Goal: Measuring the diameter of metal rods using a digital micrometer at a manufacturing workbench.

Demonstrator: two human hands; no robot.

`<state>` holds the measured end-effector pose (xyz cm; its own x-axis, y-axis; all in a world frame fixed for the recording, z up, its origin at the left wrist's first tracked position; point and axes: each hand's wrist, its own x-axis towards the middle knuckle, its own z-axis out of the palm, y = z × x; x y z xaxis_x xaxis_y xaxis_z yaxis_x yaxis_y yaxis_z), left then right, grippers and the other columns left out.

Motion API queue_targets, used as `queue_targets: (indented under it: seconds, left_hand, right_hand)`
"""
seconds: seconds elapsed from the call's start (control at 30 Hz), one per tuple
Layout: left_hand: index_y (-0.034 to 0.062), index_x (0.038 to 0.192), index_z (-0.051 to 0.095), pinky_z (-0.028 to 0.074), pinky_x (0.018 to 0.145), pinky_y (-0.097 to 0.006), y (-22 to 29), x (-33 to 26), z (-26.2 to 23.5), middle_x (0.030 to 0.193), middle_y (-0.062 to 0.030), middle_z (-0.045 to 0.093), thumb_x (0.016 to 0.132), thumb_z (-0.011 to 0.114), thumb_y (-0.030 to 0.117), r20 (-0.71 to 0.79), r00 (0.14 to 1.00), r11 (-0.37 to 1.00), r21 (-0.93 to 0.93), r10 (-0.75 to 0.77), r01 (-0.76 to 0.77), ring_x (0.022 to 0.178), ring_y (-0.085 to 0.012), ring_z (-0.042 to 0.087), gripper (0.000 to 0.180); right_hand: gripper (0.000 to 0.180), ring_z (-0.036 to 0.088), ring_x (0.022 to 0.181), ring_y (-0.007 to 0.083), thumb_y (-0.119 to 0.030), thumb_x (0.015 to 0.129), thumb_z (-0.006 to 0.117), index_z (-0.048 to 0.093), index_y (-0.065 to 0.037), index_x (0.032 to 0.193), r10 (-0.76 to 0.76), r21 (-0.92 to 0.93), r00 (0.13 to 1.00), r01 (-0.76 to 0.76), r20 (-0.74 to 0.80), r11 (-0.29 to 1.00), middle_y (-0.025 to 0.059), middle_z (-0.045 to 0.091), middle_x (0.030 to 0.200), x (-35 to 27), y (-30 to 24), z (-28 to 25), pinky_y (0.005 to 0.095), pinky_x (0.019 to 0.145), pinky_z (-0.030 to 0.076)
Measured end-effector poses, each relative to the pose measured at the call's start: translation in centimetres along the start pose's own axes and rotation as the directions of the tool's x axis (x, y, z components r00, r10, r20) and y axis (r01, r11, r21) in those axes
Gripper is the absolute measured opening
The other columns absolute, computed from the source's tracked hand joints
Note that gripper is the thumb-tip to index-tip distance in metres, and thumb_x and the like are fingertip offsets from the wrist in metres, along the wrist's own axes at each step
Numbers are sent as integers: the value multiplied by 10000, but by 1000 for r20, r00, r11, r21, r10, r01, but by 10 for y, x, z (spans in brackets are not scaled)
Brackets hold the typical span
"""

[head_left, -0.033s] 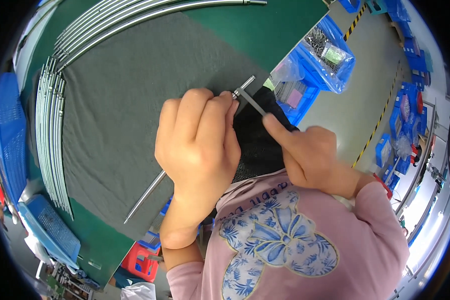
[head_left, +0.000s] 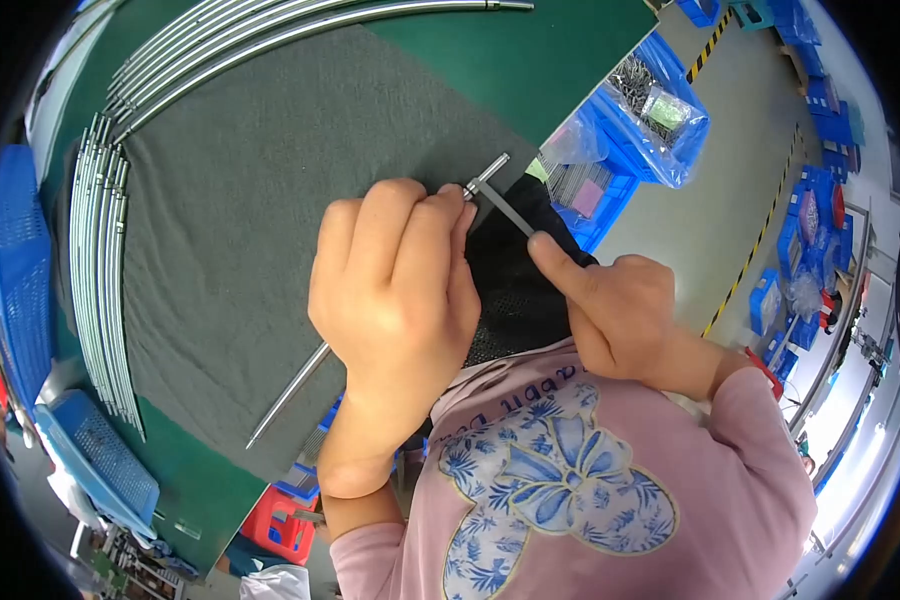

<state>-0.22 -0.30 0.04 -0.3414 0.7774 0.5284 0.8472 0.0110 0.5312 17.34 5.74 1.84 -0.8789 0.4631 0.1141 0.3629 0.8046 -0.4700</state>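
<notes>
My left hand is closed around a thin shiny metal rod, which slants from lower left to upper right and sticks out beyond both sides of the fist. At the rod's upper end, the head of a flat grey wrench sits against it, just past my left fingertips. My right hand grips the other end of that wrench, its index finger stretched along the handle. The palm hides most of the handle's end. Beneath the rod lies a dark grey cloth.
Several metal rods lie in a bundle on the left, and more long rods at the back. The green table ends beside blue bins holding small metal parts. A blue basket and red stool stand lower left.
My right hand and the wrench handle have shifted very slightly down and to the right. My left hand keeps its hold on the rod.
</notes>
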Motion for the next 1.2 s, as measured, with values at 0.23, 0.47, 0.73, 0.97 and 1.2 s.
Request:
queue_targets:
  seconds: [0.23, 0.47, 0.73, 0.97, 1.2]
  left_hand:
    - [42, 730, 592, 387, 485, -300, 0, 2, -3, 710, -45, 507, 611, 672, 13, 10, 1000, 1000, -16, 5, -5, 576, -206, 456, 146]
    - [43, 713, 584, 384, 481, -296, 1, 4, -3, 695, -43, 502, 608, 668, 3, 28, 1000, 1000, -8, 8, -7, 570, -203, 453, 140]
    - [43, 716, 586, 383, 483, -300, 0, 4, -2, 700, -44, 509, 608, 672, 5, 15, 1000, 1000, 8, 22, -22, 571, -205, 453, 144]
    - [46, 721, 592, 384, 482, -298, 1, 1, -2, 702, -44, 514, 602, 673, 2, 17, 1000, 1000, 0, 14, -14, 571, -200, 456, 151]
    - [45, 727, 596, 383, 480, -292, -1, 3, -2, 704, -38, 518, 601, 676, 10, 21, 1000, 1000, -1, 6, -6, 574, -200, 462, 153]
  right_hand:
    - [539, 408, 375, 184, 48, 638, 508, 529, 0, 1175, -51, -15, 991, 50, -125, 999, 31, 448, 503, 18, -1, 16, 312, 380, 300]
    - [526, 375, 365, 158, -46, 652, 542, 551, -75, 1177, -70, -18, 939, 67, -336, 998, -12, 388, 480, 33, 5, 35, 284, 365, 311]
    - [489, 368, 348, 138, -29, 637, 539, 589, -51, 1123, -134, -23, 896, 137, -423, 990, -14, 387, 456, 40, 10, 43, 274, 352, 296]
    - [487, 360, 351, 132, -19, 633, 534, 590, -36, 1116, -93, 38, 901, 120, -424, 992, -11, 401, 467, 10, 14, 56, 276, 367, 310]
    - [487, 391, 355, 126, -17, 643, 529, 585, -43, 1125, -91, 75, 893, 138, -441, 988, -13, 449, 473, 9, 21, 69, 262, 359, 312]
